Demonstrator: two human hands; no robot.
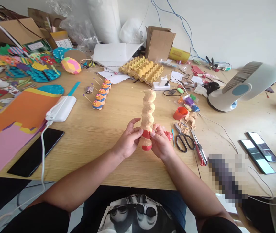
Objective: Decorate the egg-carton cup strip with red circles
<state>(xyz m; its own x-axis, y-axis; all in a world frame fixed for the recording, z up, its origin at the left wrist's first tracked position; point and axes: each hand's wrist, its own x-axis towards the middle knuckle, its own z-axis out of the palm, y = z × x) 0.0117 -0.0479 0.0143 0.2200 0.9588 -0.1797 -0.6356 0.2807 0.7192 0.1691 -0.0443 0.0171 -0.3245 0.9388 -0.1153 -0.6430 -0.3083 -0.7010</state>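
A tan strip of egg-carton cups [148, 108] stretches away from me above the table, with red patches that look like clay on its nearest cups. My left hand [129, 137] grips its left edge, thumb pressed beside the red band. On the opposite edge my right hand [160, 140] is closed on the same strip, thumb on the red. Just behind my right hand lies a red plastic packet [169, 135]. A painted caterpillar [101, 94] in orange and blue, with pins sticking out, stands farther left.
Black-handled scissors [184, 139], a red utility knife [201, 152] and a red cup [180, 113] lie to the right. Yellow egg trays [141, 69] stand at the back, near a white power strip [161, 84]. A fan [242, 87] is far right. A power bank [61, 108] sits left.
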